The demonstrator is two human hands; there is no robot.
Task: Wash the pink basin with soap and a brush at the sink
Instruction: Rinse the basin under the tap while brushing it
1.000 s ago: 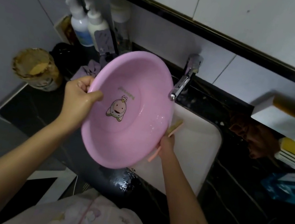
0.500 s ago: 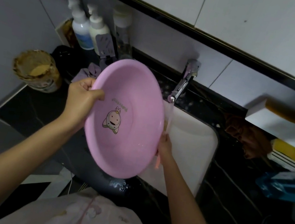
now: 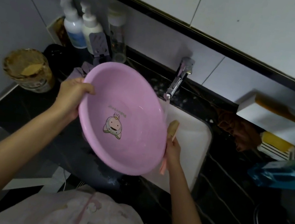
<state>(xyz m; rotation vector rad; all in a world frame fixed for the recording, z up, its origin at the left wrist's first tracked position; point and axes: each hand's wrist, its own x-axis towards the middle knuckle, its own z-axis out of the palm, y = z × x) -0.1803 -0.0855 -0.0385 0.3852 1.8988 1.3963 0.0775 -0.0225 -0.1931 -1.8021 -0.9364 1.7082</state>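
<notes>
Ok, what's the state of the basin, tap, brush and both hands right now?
pink basin: tilted up, inside facing the camera, wet.
tap: on, water running into the sink.
brush: bristle head up, beside the basin's right rim.
left hand: grips the basin's left rim.
right hand: grips the brush handle.

Pale pinkish-white garment (image 3: 82, 217), small faded printed motifs, thin pink vertical stripe

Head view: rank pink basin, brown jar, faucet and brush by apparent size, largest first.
1. pink basin
2. brown jar
3. faucet and brush look alike; the pink basin hides part of the brush.
</notes>
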